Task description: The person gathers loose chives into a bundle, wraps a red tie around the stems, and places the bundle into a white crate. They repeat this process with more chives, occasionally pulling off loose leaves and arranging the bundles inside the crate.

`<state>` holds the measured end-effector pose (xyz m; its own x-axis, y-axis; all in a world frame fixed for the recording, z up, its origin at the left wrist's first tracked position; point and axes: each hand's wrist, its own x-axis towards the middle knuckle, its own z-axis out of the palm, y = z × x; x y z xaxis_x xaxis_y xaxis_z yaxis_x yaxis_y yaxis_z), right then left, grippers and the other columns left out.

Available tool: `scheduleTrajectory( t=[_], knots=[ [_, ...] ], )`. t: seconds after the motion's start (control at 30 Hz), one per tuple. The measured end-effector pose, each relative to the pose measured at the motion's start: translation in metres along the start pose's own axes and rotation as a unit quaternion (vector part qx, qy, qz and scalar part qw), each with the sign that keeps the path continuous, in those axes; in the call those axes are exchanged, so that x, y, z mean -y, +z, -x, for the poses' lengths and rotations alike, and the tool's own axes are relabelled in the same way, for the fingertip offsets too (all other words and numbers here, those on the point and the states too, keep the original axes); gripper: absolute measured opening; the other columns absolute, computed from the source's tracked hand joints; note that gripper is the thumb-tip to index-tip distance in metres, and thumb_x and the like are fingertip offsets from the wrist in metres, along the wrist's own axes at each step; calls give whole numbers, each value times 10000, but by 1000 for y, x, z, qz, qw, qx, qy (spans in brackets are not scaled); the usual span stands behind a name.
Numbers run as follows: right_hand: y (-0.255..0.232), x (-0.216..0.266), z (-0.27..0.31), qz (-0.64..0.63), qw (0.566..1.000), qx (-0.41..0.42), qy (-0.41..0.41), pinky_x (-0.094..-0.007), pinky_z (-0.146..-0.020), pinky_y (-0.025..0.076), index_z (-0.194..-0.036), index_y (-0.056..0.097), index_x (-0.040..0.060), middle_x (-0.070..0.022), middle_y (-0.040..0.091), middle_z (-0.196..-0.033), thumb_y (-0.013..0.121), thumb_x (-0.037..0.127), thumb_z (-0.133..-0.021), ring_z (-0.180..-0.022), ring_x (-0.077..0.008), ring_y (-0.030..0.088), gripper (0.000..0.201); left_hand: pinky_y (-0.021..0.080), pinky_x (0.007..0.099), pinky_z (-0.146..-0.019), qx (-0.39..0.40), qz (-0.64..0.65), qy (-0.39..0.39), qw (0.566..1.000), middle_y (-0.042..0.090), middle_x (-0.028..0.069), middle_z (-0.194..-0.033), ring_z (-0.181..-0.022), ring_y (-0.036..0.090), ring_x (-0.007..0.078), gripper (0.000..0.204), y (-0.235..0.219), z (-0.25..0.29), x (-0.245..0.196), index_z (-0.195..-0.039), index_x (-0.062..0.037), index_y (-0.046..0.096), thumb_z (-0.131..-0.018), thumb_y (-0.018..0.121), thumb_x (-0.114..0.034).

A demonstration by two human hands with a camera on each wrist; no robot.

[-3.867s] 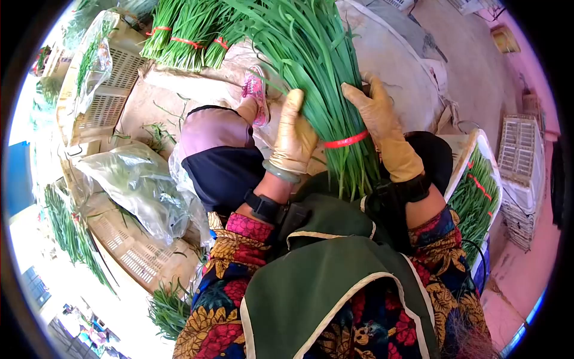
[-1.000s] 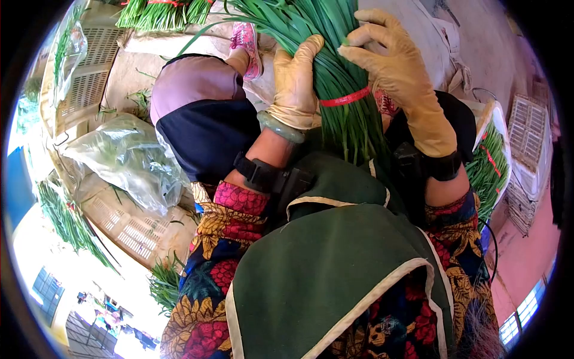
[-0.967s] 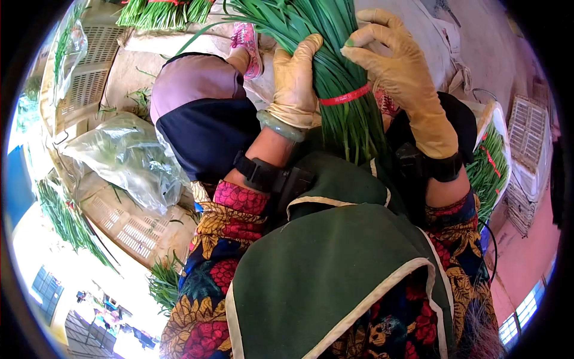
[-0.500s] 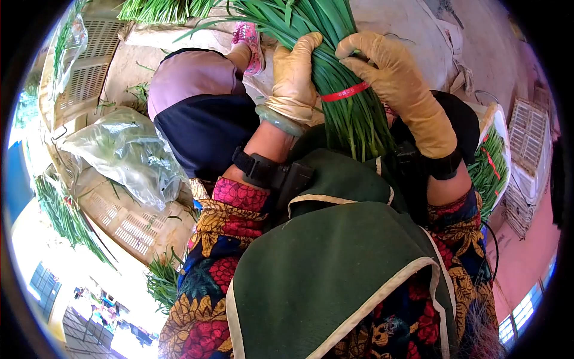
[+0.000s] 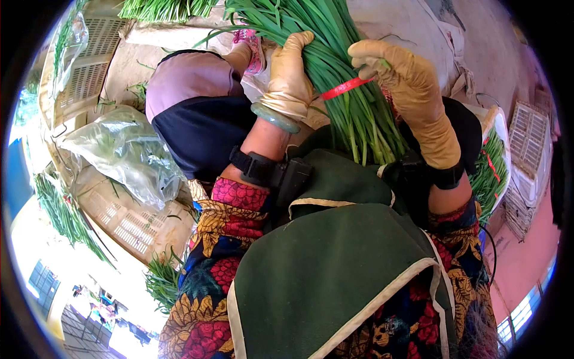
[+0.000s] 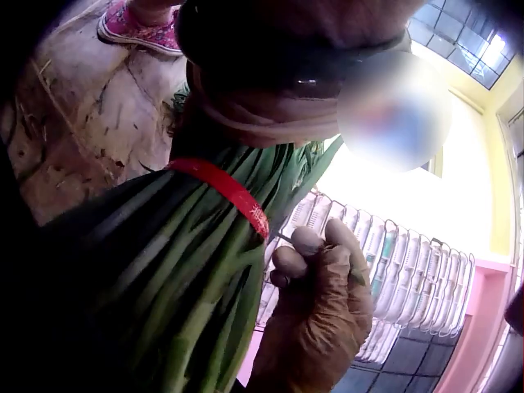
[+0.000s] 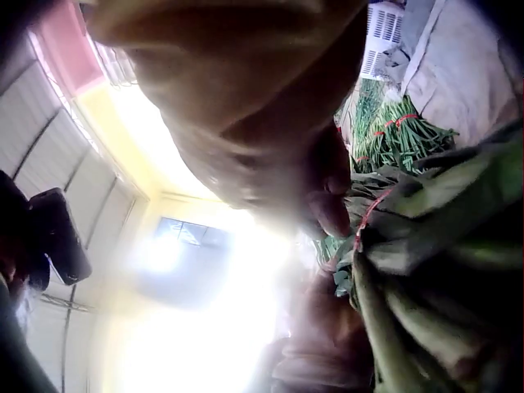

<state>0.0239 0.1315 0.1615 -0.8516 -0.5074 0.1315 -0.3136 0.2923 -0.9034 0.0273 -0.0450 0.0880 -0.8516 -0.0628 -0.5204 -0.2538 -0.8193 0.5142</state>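
In the head view, a bunch of garlic chives [image 5: 320, 51] lies over the lap, its cut stems toward the apron. A red band [image 5: 345, 88] wraps its lower part. My gloved left hand [image 5: 290, 75] grips the bunch from the left above the band, thumb on the leaves, with its other fingers hidden beneath. Beside the band's right end is my gloved right hand [image 5: 409, 90], fingers bent in and pinching a small piece of green leaf [image 5: 385, 63]. In the left wrist view, the right fingertips [image 6: 304, 241] are right at the edge of the red band.
Further banded bunches [image 5: 167, 9] lie on the floor ahead. At left are plastic crates [image 5: 134, 230] and a clear plastic bag [image 5: 122, 152]. A white container of banded chives [image 5: 493, 167] stands at right, near a stack of pale crates [image 5: 529, 137].
My right hand leaves the upper leaves and comes down beside the red band, its fingers bending further inward. The left hand keeps its hold while the stem end swings slightly right.
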Motion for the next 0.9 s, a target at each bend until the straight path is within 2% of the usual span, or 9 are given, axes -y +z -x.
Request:
scheduleTrajectory(
  t=[0.07, 0.17, 0.27, 0.33, 0.43, 0.53, 0.63, 0.73, 0.9],
  knots=[
    [0, -1, 1, -47, 999, -19, 18, -250, -705, 493, -1119, 665, 95, -21, 636, -883, 573, 65, -923, -757, -113, 587, 218, 545, 371, -775, 17, -7, -12, 1000, 659, 101, -927, -818, 638, 232, 205, -6, -4, 3, -989, -6, 627, -861, 643, -166],
    [2, -2, -3, -85, 994, -23, 59, -246, -698, 490, -1102, 671, 91, -14, 624, -853, 579, 103, -942, -738, -100, 581, 185, 542, 362, -773, 18, -60, 11, 998, 656, 95, -924, -825, 638, 218, 198, 1, 0, 1, -988, -1, 634, -868, 634, -157],
    [3, 1, -8, -51, 993, 0, 102, -215, -662, 467, -1100, 677, 81, -6, 622, -851, 579, 140, -958, -731, -71, 572, 182, 541, 332, -617, 35, -80, 55, 995, 644, 98, -855, -683, 622, 188, 193, 3, 2, 3, -961, 36, 605, -814, 657, -78],
    [3, -5, -12, -47, 991, 12, 123, -167, -580, 424, -1117, 684, 66, 13, 632, -872, 584, 197, -976, -710, -37, 561, 217, 533, 315, -607, 45, -86, 64, 993, 639, 90, -845, -682, 616, 173, 204, 4, 4, 2, -965, 33, 591, -805, 670, -66],
    [1, -14, -16, -113, 975, 8, 189, -158, -577, 412, -1118, 686, 73, 18, 623, -864, 584, 189, -975, -700, -34, 554, 210, 527, 304, -585, 59, -114, 77, 989, 635, 87, -841, -677, 613, 162, 234, 3, 4, -2, -975, 30, 564, -801, 690, -61],
    [-2, -16, -20, -129, 973, 7, 189, -160, -597, 424, -1117, 678, 73, 16, 620, -863, 586, 188, -974, -701, -37, 550, 206, 531, 310, -572, 74, -114, 95, 986, 635, 90, -843, -673, 618, 164, 253, 2, 3, 0, -989, 34, 555, -800, 695, -58],
    [-1, -7, -27, -121, 965, 3, 234, -254, -688, 503, -969, 683, 27, -69, 630, -869, 632, 65, -898, -731, -134, 605, 95, 537, 315, -572, 79, -102, 85, 988, 635, 93, -846, -679, 625, 170, 272, 5, 4, 0, -1006, 36, 546, -798, 696, -53],
    [2, -5, -28, -104, 980, 3, 171, -184, -559, 463, -998, 676, 7, 5, 613, -711, 565, 26, -945, -589, -59, 558, 124, 543, 321, -578, 82, -105, 72, 989, 636, 97, -850, -687, 632, 178, 277, 5, 3, 0, -1014, 38, 545, -797, 693, -50],
    [-5, -3, -22, -70, 981, 61, 169, -185, -624, 457, -1076, 655, 44, -4, 626, -846, 591, 119, -958, -693, -60, 566, 155, 545, 333, -590, 36, -106, 49, 993, 643, 107, -850, -682, 635, 198, 231, 4, 2, -1, -979, 43, 586, -793, 676, -62]
  ],
)
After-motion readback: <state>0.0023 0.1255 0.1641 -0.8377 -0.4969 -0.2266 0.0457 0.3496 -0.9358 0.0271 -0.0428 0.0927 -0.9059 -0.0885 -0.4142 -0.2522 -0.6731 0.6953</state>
